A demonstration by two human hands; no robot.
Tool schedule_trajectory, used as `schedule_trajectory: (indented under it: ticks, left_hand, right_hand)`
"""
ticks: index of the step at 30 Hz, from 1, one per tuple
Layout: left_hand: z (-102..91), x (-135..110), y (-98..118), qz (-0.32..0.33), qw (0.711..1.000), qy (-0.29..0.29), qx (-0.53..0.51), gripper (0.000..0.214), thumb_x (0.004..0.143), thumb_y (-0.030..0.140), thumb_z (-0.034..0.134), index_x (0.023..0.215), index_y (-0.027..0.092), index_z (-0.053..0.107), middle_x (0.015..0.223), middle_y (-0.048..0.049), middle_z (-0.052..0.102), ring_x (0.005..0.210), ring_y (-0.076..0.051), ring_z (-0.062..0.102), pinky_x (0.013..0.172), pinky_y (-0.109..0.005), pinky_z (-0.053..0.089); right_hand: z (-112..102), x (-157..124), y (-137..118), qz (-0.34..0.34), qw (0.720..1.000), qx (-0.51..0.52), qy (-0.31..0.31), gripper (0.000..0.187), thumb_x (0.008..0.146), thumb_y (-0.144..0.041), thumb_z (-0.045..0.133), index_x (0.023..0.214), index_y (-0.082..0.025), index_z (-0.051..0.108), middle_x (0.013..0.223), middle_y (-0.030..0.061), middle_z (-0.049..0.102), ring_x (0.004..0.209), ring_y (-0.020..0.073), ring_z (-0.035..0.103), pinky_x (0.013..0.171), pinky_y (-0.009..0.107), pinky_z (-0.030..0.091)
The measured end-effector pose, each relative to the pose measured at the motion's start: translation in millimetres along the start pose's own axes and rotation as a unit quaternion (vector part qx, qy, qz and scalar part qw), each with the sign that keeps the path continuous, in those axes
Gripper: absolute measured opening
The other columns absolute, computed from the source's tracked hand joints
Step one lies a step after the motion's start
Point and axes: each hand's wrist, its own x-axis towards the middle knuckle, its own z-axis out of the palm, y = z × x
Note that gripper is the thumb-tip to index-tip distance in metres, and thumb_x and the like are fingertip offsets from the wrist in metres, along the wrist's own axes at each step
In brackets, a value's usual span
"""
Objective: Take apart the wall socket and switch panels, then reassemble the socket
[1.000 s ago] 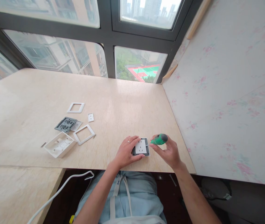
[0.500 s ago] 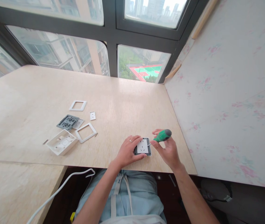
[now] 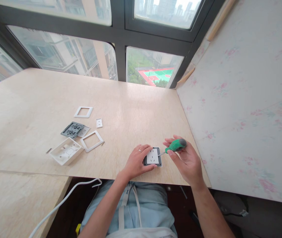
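A wall socket [image 3: 152, 156] with a white slotted face and a dark grey surround lies near the front edge of the sill. My left hand [image 3: 138, 161] grips it from the left, fingers at its top edge and thumb along the bottom. In my right hand [image 3: 187, 162] is a screwdriver [image 3: 176, 145] with a green and dark grey handle, tilted so the handle points up and right. Its metal shaft reaches left to the right side of the socket's white face. Whether the tip is wedged under that face is too small to tell.
To the left lie a white back box [image 3: 66, 151], a grey socket module [image 3: 72, 129], a white frame [image 3: 92, 141], another white frame [image 3: 83, 112] and a small white cover [image 3: 99, 123]. Windows [image 3: 154, 66] rise behind; a papered wall [image 3: 245, 99] bounds the right. A white cable [image 3: 66, 198] hangs in front.
My right hand has shifted a little to the right and turned, and the screwdriver handle leans lower, showing more of its shaft. My left hand stays on the socket.
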Motion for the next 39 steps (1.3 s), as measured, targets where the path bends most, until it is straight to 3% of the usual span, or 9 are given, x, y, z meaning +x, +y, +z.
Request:
schedule_trajectory:
  ticks: [4,8,13,20,26,29,32,35,39]
  left_hand:
    - [0.3,0.3,0.1,0.005,1.0,-0.002,-0.001,0.068,0.082,0.054,0.069,0.138,0.023,0.046,0.139,-0.0104,0.053,0.128,-0.026,0.049,0.116,-0.046,0.031]
    - [1.0,0.8,-0.5,0.006,1.0,-0.001,0.006,0.068,0.082,0.052,0.07,0.138,0.022,0.046,0.14,-0.0097,0.052,0.129,-0.026,0.048,0.117,-0.046,0.03]
    - [-0.4,-0.3,0.1,0.002,1.0,-0.006,0.005,0.069,0.082,0.055,0.069,0.138,0.022,0.046,0.141,-0.011,0.051,0.13,-0.028,0.048,0.117,-0.048,0.03]
    - [0.1,-1.0,-1.5,0.006,1.0,-0.004,0.005,0.069,0.082,0.054,0.07,0.138,0.021,0.046,0.14,-0.0117,0.052,0.13,-0.027,0.048,0.117,-0.049,0.03]
    - [0.5,-0.7,-1.0,0.005,1.0,-0.004,0.006,0.069,0.083,0.056,0.069,0.138,0.022,0.046,0.14,-0.0114,0.052,0.13,-0.027,0.048,0.117,-0.049,0.029]
    - [0.6,-0.8,-1.6,0.001,1.0,-0.005,0.007,0.069,0.082,0.056,0.069,0.138,0.022,0.046,0.141,-0.0111,0.052,0.131,-0.027,0.048,0.117,-0.049,0.029]
    - [1.6,-1.2,-3.0,0.001,1.0,-0.003,0.009,0.07,0.082,0.056,0.069,0.139,0.023,0.046,0.141,-0.0108,0.052,0.132,-0.027,0.048,0.118,-0.049,0.029]
    - [3.0,-1.5,-4.1,0.0,1.0,-0.002,0.011,0.07,0.082,0.056,0.07,0.139,0.023,0.046,0.142,-0.01,0.051,0.133,-0.027,0.047,0.118,-0.048,0.029]
    - [3.5,-2.1,-4.8,-0.002,1.0,-0.004,0.012,0.07,0.082,0.055,0.07,0.139,0.023,0.046,0.142,-0.01,0.051,0.133,-0.027,0.046,0.118,-0.048,0.028]
  right_hand:
    - [-3.7,-0.3,3.6,-0.063,0.988,-0.129,0.053,0.044,0.079,-0.023,0.08,0.117,-0.024,0.057,0.093,0.0022,0.066,0.085,0.0174,0.067,0.086,0.037,0.055]
    - [-2.4,4.3,8.1,-0.098,0.976,-0.181,0.075,0.049,0.074,-0.029,0.085,0.112,-0.023,0.055,0.086,-0.0007,0.059,0.073,0.0138,0.061,0.072,0.03,0.053]
    - [-0.1,4.6,4.1,-0.047,0.997,-0.041,0.034,0.054,0.086,-0.041,0.072,0.132,-0.026,0.046,0.12,0.0096,0.061,0.109,0.0222,0.062,0.096,0.043,0.051]
    - [-10.9,0.2,-17.6,-0.011,0.994,0.111,-0.016,0.062,0.097,-0.021,0.053,0.153,-0.028,0.027,0.153,0.0118,0.04,0.143,0.0256,0.037,0.119,0.055,0.029]
    - [-12.8,2.2,-20.4,-0.019,0.998,0.046,-0.024,0.058,0.097,-0.017,0.052,0.15,-0.03,0.033,0.145,0.0115,0.048,0.132,0.0247,0.051,0.11,0.051,0.044]
    - [-9.7,4.1,-13.5,-0.059,0.995,-0.081,0.015,0.063,0.091,-0.017,0.064,0.147,-0.032,0.039,0.121,0.0078,0.06,0.107,0.0206,0.063,0.096,0.044,0.054]
    - [-5.8,5.6,-8.4,-0.139,0.966,-0.207,0.065,0.068,0.084,-0.017,0.074,0.143,-0.032,0.043,0.102,0.0035,0.06,0.089,0.017,0.061,0.084,0.037,0.054]
    - [-4.0,4.1,-11.8,-0.16,0.957,-0.23,0.07,0.066,0.085,-0.022,0.074,0.142,-0.03,0.043,0.109,0.006,0.059,0.095,0.019,0.059,0.083,0.036,0.053]
    - [-9.5,-2.6,-26.2,-0.068,0.986,-0.155,-0.006,0.045,0.102,-0.027,0.043,0.147,-0.029,0.041,0.143,0.0092,0.048,0.124,0.0223,0.053,0.104,0.042,0.046]
